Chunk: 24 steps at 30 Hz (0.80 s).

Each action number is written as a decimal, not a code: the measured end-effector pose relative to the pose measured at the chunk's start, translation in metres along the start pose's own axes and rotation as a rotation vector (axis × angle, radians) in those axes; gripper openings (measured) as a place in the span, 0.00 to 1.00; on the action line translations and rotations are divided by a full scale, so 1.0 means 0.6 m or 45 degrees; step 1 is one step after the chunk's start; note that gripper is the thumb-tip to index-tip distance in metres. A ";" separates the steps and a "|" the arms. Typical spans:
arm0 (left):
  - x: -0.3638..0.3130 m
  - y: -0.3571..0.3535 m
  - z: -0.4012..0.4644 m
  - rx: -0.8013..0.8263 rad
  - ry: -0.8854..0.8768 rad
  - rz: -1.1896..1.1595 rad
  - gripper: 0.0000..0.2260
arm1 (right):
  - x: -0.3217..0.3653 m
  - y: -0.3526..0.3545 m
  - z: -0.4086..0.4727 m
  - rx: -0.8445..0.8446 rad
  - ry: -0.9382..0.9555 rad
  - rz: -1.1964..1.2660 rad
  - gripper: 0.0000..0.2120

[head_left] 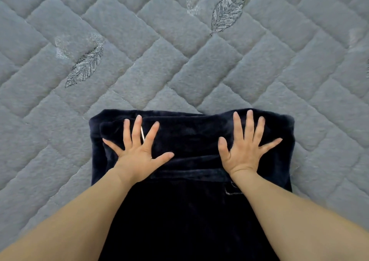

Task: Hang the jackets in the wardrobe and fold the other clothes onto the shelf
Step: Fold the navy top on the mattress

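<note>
A dark navy fleece garment (191, 140) lies partly folded on the grey quilted bed cover (179, 61), running from the middle of the view down to the bottom edge. A thin white cord shows on it between my left fingers. My left hand (137, 150) presses flat on the left part of the folded top layer, fingers spread. My right hand (245, 150) presses flat on the right part, fingers spread too. A small zip detail shows on the garment beside my right wrist. No wardrobe, shelf or jacket is in view.
The quilted bed cover fills the view around the garment, with stitched leaf motifs (84, 69) at the left and at the upper right (227, 11). Nothing else lies on it here.
</note>
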<state>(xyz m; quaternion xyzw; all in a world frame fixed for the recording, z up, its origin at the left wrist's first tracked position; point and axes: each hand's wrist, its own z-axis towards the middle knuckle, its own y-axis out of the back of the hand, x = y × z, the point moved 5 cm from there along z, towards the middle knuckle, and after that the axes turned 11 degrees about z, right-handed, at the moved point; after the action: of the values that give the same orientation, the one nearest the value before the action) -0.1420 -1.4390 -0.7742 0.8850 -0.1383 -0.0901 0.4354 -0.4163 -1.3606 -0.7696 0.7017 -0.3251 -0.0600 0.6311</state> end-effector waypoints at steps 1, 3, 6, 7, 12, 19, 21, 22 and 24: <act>0.000 0.000 0.001 0.005 0.000 0.007 0.39 | -0.001 -0.003 0.002 -0.001 0.006 0.001 0.35; 0.000 0.002 0.002 0.031 -0.009 0.016 0.39 | -0.001 -0.006 0.004 0.008 0.016 0.012 0.36; 0.002 0.004 0.004 0.063 -0.034 0.005 0.38 | -0.001 -0.008 0.005 0.003 0.026 0.020 0.36; 0.002 0.003 0.005 0.059 -0.042 -0.002 0.38 | -0.002 -0.008 0.005 -0.005 0.025 0.021 0.36; 0.001 -0.004 0.003 -0.059 -0.063 -0.021 0.38 | -0.004 -0.009 0.003 -0.065 0.058 -0.007 0.35; -0.002 0.006 -0.009 -0.112 0.009 0.026 0.41 | 0.000 0.022 -0.038 -0.148 0.053 -0.006 0.34; -0.012 0.014 -0.024 -0.204 0.042 0.127 0.40 | -0.011 0.025 -0.079 -0.124 0.040 -0.016 0.34; -0.024 0.012 -0.045 -0.303 0.069 0.211 0.38 | -0.026 0.027 -0.117 -0.089 0.041 -0.031 0.34; -0.050 0.008 -0.086 -0.545 0.121 0.351 0.31 | -0.051 0.017 -0.187 0.018 0.061 -0.086 0.34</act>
<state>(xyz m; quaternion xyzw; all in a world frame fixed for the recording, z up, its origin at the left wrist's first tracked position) -0.1570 -1.3935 -0.7382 0.7487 -0.2148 -0.0156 0.6270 -0.3887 -1.2496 -0.7480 0.7179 -0.2866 -0.0622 0.6314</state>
